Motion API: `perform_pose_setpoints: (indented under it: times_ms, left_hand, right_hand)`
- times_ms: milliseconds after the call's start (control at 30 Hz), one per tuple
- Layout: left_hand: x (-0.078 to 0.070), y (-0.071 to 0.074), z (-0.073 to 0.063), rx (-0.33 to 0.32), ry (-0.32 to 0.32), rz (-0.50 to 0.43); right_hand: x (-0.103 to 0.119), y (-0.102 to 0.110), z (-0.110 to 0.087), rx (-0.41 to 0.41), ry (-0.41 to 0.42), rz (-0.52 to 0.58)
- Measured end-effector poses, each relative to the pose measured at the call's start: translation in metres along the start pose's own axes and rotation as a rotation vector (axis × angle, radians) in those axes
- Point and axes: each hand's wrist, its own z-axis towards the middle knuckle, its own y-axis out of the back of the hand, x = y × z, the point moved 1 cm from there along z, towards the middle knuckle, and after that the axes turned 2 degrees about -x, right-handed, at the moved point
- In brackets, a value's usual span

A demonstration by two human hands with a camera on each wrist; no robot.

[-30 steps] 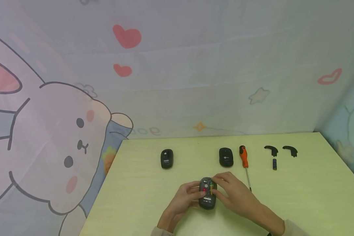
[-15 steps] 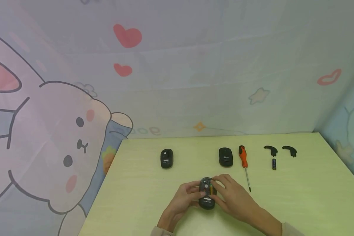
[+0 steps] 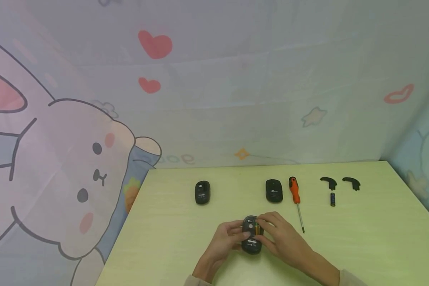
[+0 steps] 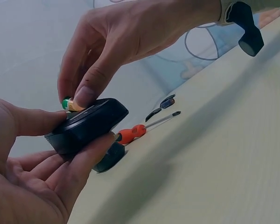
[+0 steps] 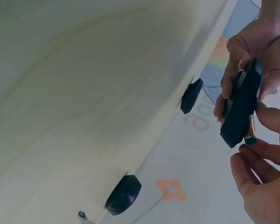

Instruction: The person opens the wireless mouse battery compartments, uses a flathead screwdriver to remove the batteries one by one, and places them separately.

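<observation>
A black computer mouse (image 3: pixel 251 248), underside up, is held in my left hand (image 3: pixel 222 241), raised above the table in the left wrist view. Its thumb lies on the underside while the fingers support the mouse from below. My right hand (image 3: pixel 287 240) pinches a green and orange battery (image 3: pixel 257 228) between thumb and fingertips, at the battery slot on the mouse's right side. In the right wrist view the battery's green end (image 5: pixel 250 140) sticks out above the mouse's face, beside the fingertips. Part of the slot is hidden by the fingers.
Two more black mice, one at the left (image 3: pixel 202 193) and one nearer the middle (image 3: pixel 273 190), lie toward the back of the table. Right of them are an orange-handled screwdriver (image 3: pixel 294 191), a dark battery (image 3: pixel 332 199) and two black curved covers (image 3: pixel 329 182). A printed cloth (image 3: pixel 214 119) hangs behind.
The red light on the mouse's underside, lit one second ago, no longer shows. My right thumb and fingers have shifted slightly at the battery; the left hand has stayed nearly still.
</observation>
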Motion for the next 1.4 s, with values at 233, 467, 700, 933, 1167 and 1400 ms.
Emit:
perform_pose_setpoints:
  times_ms: [233, 467, 700, 933, 1167, 1400]
  left_hand:
    - [0.0, 0.001, 0.0, 0.016, 0.006, 0.008]
    - [0.001, 0.001, 0.001, -0.003, 0.016, 0.004]
    - [0.001, 0.003, 0.001, -0.02, 0.034, 0.005]
    - [0.002, 0.003, 0.001, -0.039, 0.035, 0.031]
    - [0.001, 0.004, 0.001, -0.019, 0.023, 0.044]
    - [0.002, 0.003, 0.001, -0.024, 0.033, 0.051]
  right_hand:
    - [0.0, -0.003, 0.001, -0.075, -0.057, 0.07]
    - [0.001, -0.004, 0.002, -0.116, -0.187, 0.194]
    - [-0.004, -0.004, 0.001, -0.015, -0.455, 0.464]
    - [-0.009, -0.006, 0.0, 0.085, -0.588, 0.625]
    - [-0.013, -0.004, 0.002, 0.146, -0.55, 0.616]
    - [-0.015, -0.002, 0.002, 0.183, -0.544, 0.636]
